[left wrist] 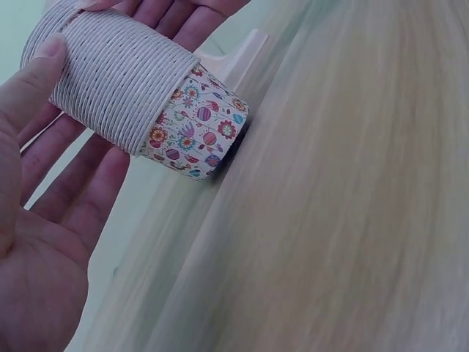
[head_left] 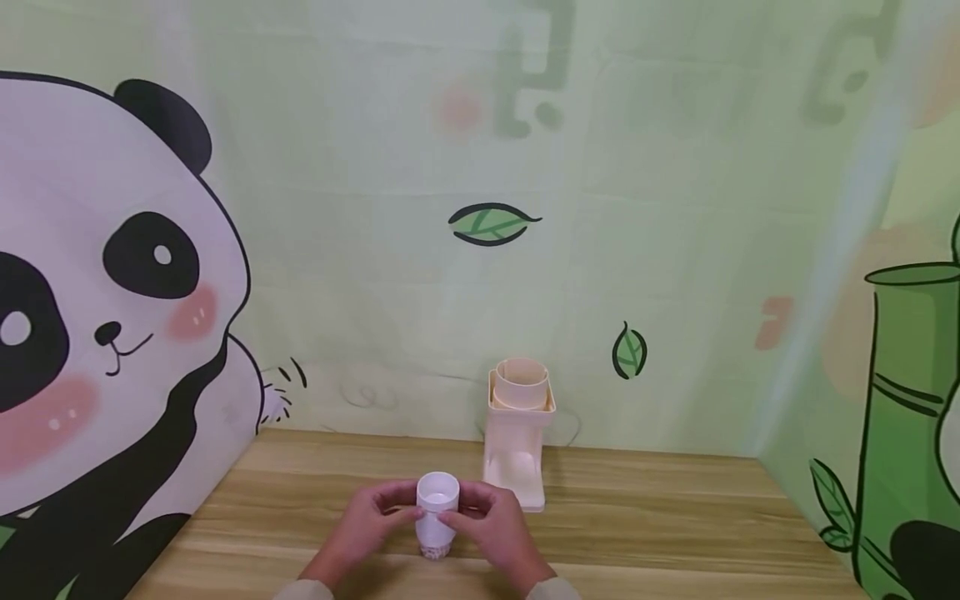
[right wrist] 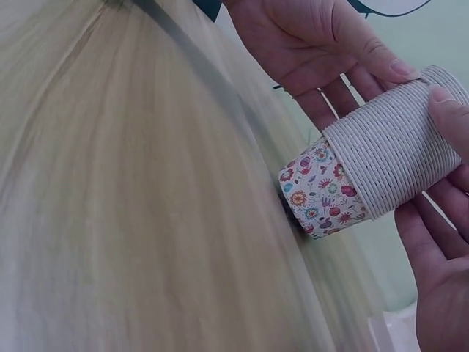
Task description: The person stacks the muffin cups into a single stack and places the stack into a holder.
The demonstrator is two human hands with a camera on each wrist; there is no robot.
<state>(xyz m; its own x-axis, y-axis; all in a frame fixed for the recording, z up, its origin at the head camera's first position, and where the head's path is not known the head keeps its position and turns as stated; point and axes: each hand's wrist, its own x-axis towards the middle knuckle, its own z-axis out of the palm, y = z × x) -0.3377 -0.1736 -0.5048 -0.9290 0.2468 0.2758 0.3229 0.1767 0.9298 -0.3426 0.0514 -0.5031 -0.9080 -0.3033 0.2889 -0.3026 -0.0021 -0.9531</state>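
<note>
A stack of nested paper cups (head_left: 437, 517) stands upright between my two hands, mouth up. Many white rims form its ribbed side, and the lowest cup (left wrist: 196, 125) shows a colourful flower print. My left hand (head_left: 362, 523) grips the stack from the left, thumb on the near side and fingers behind it. From the right, my right hand (head_left: 497, 527) holds it likewise, with its thumb (right wrist: 448, 117) pressed on the ribbed rims. The printed base is at the tabletop, a dark shadow beside it; I cannot tell whether it touches.
Behind the hands, slightly right, stands a pale pink holder (head_left: 514, 458) with a round tube (head_left: 521, 385) in its square top. The wood-grain table (head_left: 660, 517) meets a green backdrop (head_left: 360, 275) printed with a panda, leaves and bamboo.
</note>
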